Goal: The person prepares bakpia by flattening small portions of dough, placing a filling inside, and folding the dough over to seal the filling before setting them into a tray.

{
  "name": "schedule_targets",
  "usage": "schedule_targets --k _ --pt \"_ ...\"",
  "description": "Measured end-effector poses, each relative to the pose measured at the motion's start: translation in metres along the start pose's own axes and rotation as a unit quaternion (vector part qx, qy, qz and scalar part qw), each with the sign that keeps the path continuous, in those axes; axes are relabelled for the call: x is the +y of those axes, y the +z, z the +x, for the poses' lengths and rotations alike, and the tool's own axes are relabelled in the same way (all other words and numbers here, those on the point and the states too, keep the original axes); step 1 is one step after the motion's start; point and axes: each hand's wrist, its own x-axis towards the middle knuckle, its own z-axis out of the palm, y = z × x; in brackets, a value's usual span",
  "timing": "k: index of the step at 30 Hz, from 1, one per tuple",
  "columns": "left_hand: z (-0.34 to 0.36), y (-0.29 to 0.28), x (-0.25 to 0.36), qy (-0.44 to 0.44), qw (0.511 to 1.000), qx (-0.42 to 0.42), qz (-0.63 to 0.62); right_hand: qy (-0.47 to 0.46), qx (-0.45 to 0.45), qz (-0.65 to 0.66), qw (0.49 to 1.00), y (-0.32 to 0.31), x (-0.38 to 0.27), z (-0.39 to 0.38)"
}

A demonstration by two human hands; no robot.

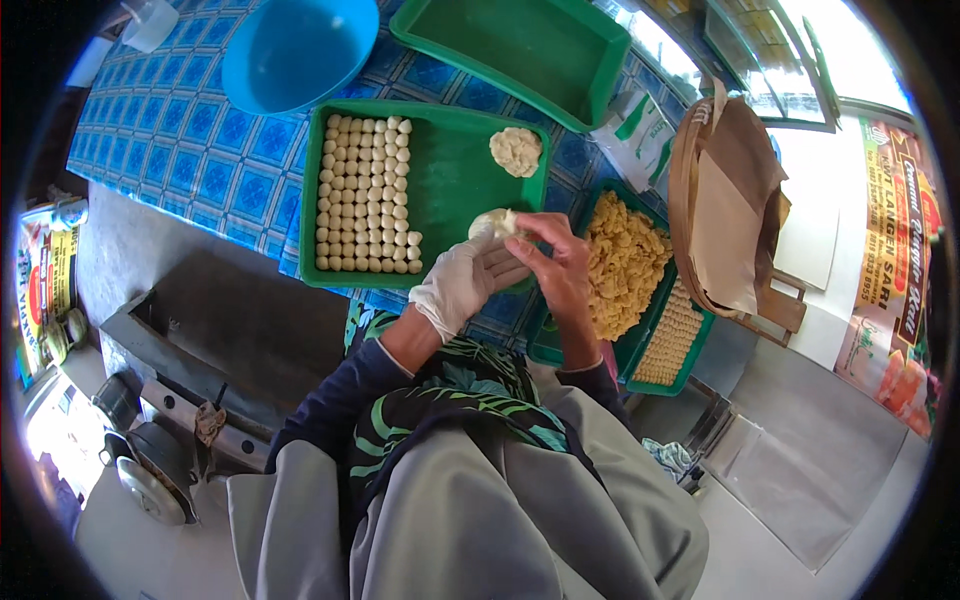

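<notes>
My left hand point(460, 283), in a white glove, holds a lump of pale dough point(492, 222) over the near edge of a green tray point(450, 180). Bare fingers of my right hand point(562, 262) are bent and pressed against the same lump from the right. On the tray's left side, small pale dough balls point(362, 200) sit in tight, even rows. A larger lump of dough point(516, 152) rests alone in its far right corner. Whether my right fingers pinch off a bit of dough is hard to see.
To the right, one green tray holds a heap of yellowish pieces point(625, 262), another rows of small balls point(668, 335). Behind stand a blue basin point(300, 55) and a green tray point(515, 50). A plastic packet point(637, 135) and a round woven tray point(705, 200) are at the right.
</notes>
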Motion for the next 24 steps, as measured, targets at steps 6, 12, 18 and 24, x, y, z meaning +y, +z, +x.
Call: schedule_targets --k 6,12,18,24 --pt "0.001 -0.02 0.016 0.076 0.99 0.121 -0.009 -0.077 -0.053 -0.079 0.993 0.014 0.025 0.031" --pt "-0.005 -0.013 0.049 0.117 0.98 0.125 0.097 -0.193 0.072 -0.424 0.882 -0.005 0.084 0.122" --pt "-0.019 -0.01 0.064 0.165 0.975 0.107 0.101 -0.205 0.007 -0.548 0.811 0.008 0.088 0.143" --pt "-0.017 -0.019 0.069 0.178 0.975 0.087 0.096 0.003 -0.056 -0.246 0.968 0.005 0.035 0.124"
